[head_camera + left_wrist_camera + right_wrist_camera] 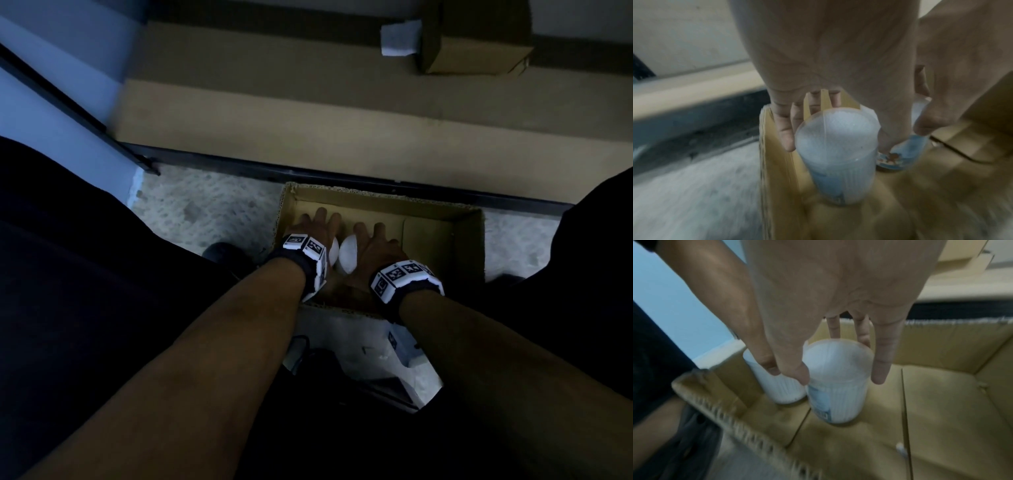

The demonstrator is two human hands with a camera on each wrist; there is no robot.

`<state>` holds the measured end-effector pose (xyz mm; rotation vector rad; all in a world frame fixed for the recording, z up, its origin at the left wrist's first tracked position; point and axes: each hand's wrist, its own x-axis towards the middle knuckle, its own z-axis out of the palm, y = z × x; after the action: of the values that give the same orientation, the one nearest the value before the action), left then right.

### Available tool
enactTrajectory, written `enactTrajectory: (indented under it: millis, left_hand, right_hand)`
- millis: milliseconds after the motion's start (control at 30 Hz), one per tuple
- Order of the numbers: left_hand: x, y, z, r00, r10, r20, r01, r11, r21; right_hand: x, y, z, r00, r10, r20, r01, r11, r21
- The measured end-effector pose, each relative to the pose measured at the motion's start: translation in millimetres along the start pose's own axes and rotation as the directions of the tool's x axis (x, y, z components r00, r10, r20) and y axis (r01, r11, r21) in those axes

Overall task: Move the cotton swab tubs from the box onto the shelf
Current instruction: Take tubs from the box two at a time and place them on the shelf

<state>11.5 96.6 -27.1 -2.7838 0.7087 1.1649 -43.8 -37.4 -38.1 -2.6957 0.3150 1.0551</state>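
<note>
Two clear tubs of white cotton swabs stand side by side in the left end of an open cardboard box (376, 198) on the floor. My left hand (854, 136) hangs over the left tub (838, 170), fingers straight down its far side and thumb spread away from it. My right hand (841, 378) is on the blue-labelled right tub (838, 402), thumb against one side of its rim and fingers down the other. In the head view both hands (315, 226) (373, 240) cover the tubs (347, 257). The tan shelf (308, 113) lies just beyond the box.
A small cardboard box (476, 37) and a white packet (400, 37) sit at the back right of the shelf. A black rail edges the shelf front. The right half of the floor box holds only a loose swab (900, 449). My dark-clothed legs flank the box.
</note>
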Motion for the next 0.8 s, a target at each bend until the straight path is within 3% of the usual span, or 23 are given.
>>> enactTrajectory:
  millis: [267, 467, 633, 800]
  left_hand:
    - [-1.3, -3.0, -29.4, 0.996, 0.068, -0.055, -0.072, 0.994, -0.077]
    - [-17.9, 0.3, -68.8, 0.966, 0.139, -0.217, -0.137, 0.990, 0.026]
    - [-51.1, 3.4, -118.2, 0.944, 0.146, -0.296, -0.153, 0.988, 0.000]
    - [-93.9, -0.2, -176.5, 0.903, 0.196, -0.383, -0.214, 0.977, -0.003]
  right_hand:
    - [-11.0, 1.0, -62.4, 0.998, 0.004, 0.056, -0.002, 0.999, -0.046]
    - [-32.7, -0.3, -100.8, 0.984, 0.013, -0.177, -0.010, 1.000, 0.017]
    - [-68.2, 5.9, -152.7, 0.983, -0.082, -0.164, 0.083, 0.997, 0.001]
    - [-111.6, 3.0, -202.6, 0.950, -0.155, -0.271, 0.173, 0.984, 0.041]
